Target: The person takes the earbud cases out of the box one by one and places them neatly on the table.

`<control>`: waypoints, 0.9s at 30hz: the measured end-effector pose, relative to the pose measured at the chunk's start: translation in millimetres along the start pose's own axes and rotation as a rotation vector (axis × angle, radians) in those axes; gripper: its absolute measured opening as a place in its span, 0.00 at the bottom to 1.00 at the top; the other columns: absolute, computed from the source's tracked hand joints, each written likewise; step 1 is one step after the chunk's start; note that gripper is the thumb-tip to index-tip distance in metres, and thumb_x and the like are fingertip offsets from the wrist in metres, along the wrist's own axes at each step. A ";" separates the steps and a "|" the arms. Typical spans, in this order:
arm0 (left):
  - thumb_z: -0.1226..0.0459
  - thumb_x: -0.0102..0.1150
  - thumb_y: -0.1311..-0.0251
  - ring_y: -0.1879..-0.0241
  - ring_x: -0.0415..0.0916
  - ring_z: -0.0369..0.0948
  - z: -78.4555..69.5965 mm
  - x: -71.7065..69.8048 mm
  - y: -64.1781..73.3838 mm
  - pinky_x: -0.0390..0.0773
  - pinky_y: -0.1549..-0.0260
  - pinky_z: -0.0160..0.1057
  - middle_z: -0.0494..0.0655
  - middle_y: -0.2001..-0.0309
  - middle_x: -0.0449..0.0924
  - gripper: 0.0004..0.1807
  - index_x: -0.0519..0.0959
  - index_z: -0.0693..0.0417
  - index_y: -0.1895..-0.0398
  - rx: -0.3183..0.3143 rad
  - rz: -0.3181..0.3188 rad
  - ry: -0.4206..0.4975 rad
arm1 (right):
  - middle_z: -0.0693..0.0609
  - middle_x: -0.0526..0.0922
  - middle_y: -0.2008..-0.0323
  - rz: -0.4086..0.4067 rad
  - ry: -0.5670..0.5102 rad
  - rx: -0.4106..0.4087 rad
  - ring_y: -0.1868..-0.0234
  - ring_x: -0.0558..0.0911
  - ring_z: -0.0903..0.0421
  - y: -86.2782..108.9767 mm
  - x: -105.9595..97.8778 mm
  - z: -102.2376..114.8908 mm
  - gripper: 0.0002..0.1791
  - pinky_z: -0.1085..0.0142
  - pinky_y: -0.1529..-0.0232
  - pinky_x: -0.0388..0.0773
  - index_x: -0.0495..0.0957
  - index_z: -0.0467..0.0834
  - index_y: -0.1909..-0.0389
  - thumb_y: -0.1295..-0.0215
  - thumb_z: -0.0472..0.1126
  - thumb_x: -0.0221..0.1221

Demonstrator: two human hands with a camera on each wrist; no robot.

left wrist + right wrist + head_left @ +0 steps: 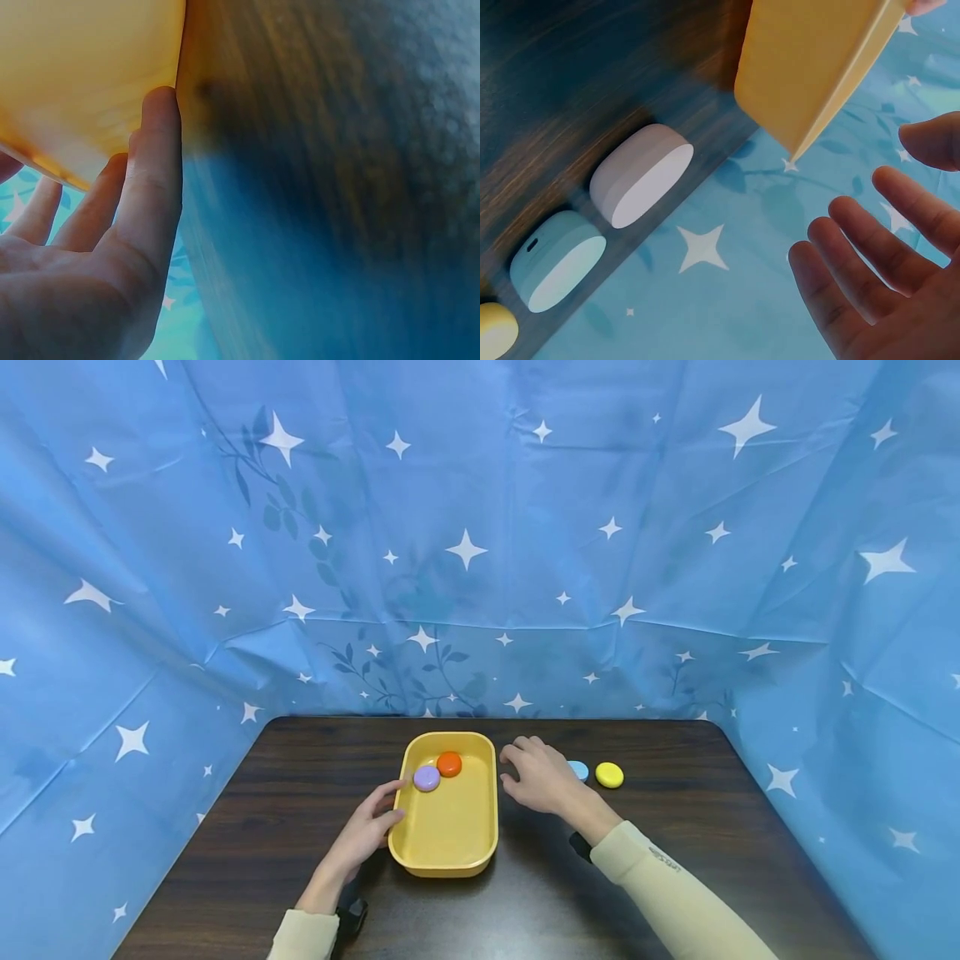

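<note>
A yellow rectangular bin point(442, 835) stands on the table, with a purple disc-like piece point(427, 778) and an orange one point(449, 764) inside near its far end. My left hand point(363, 833) rests against its left side; in the left wrist view the extended fingers touch the outer wall point(90, 82). Just right of the bin hovers my right hand point(546, 778), its fingers loosely spread and holding nothing. A pale pinkish-white round piece point(641, 176) shows in the right wrist view, beside a light blue one point(578, 770) and a yellow one point(609, 775). The pale piece is hidden in the head view.
The dark wood-grain table point(675, 843) ends at a far edge behind the bin. A blue curtain with white stars point(480, 585) hangs behind and on both sides.
</note>
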State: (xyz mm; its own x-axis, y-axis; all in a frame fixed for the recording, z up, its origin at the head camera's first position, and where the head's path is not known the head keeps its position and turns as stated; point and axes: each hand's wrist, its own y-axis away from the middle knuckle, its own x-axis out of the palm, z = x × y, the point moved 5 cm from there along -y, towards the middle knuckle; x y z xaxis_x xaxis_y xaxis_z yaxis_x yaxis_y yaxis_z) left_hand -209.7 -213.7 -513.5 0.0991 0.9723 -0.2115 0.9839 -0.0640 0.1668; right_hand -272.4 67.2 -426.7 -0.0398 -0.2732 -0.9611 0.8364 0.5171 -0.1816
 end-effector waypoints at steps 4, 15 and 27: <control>0.64 0.55 0.26 0.41 0.76 0.54 -1.0 -0.5 0.1 0.83 0.54 0.54 0.62 0.29 0.66 0.28 0.66 0.47 0.25 0.005 -0.001 0.007 | 0.51 0.80 0.57 0.003 0.000 -0.010 0.57 0.74 0.54 -4.4 0.6 3.7 0.14 0.59 0.54 0.79 0.83 0.45 0.51 0.34 0.45 0.66; 0.64 0.54 0.26 0.42 0.77 0.54 -1.5 0.1 0.4 0.83 0.54 0.54 0.62 0.29 0.66 0.28 0.65 0.48 0.25 0.005 0.005 0.019 | 0.50 0.81 0.56 -0.004 -0.003 -0.050 0.58 0.74 0.53 -11.5 2.2 11.5 0.15 0.60 0.55 0.78 0.84 0.43 0.49 0.34 0.45 0.65; 0.64 0.55 0.26 0.43 0.77 0.53 -2.9 0.4 -0.1 0.83 0.55 0.53 0.61 0.30 0.67 0.27 0.66 0.47 0.26 0.006 -0.001 0.014 | 0.49 0.81 0.55 0.011 0.023 -0.074 0.58 0.75 0.51 -21.2 -0.2 19.2 0.15 0.58 0.54 0.79 0.83 0.45 0.50 0.34 0.46 0.65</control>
State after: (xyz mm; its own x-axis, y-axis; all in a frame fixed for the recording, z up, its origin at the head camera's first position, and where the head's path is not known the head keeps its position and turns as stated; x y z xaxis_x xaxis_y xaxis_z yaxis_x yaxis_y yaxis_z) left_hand -210.2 -212.7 -510.9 0.0957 0.9755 -0.1983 0.9849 -0.0640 0.1606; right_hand -279.6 40.7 -418.6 -0.0437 -0.2486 -0.9676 0.7944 0.5787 -0.1846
